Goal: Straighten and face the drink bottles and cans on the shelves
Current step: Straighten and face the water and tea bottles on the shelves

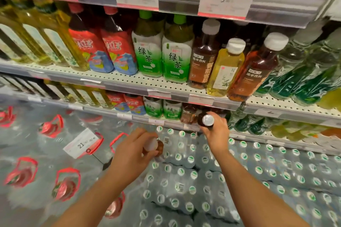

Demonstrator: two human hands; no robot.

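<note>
Head view: the left hand point(133, 150) curls its fingers round a brown tea bottle point(156, 148) with a white cap, held over the shrink-wrapped water packs point(193, 175). To its right, the right hand point(215, 131) grips a second brown, white-capped bottle point(206, 120) at the lower shelf's edge point(173, 123). Above the fingers, the middle shelf point(140, 81) fronts two red-labelled bottles point(103, 49), two green tea bottles point(162, 51), two brown bottles point(203, 55) and one yellow point(226, 70).
</note>
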